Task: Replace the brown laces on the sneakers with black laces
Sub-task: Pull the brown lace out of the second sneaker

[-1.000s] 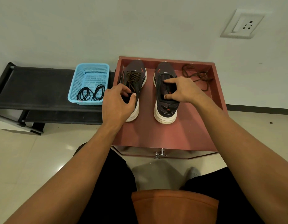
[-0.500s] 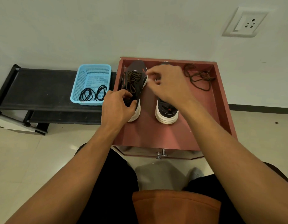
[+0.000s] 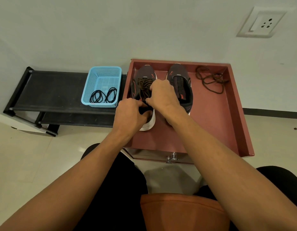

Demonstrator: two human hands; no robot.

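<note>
Two dark sneakers stand toe-away on a red-brown tray table [image 3: 211, 130]. The left sneaker [image 3: 144, 75] still carries brown laces [image 3: 143, 86]. The right sneaker [image 3: 179, 80] has no laces and its tongue is bare. My left hand [image 3: 130, 116] grips the heel end of the left sneaker. My right hand [image 3: 162, 95] reaches across and its fingers curl onto the brown laces near that shoe's collar. A loose brown lace [image 3: 209, 80] lies at the tray's back right. Black laces [image 3: 103, 95] sit coiled in a blue basket [image 3: 102, 75].
The blue basket stands on a low black shelf rack [image 3: 52, 90] left of the tray. A wall rises right behind both, with a socket plate [image 3: 261, 22] at the upper right. My knees are below the tray's front edge, above pale floor tiles.
My right hand left the right sneaker, swung left over the tray and came down on the left sneaker's laces. My left hand stayed at that shoe's heel.
</note>
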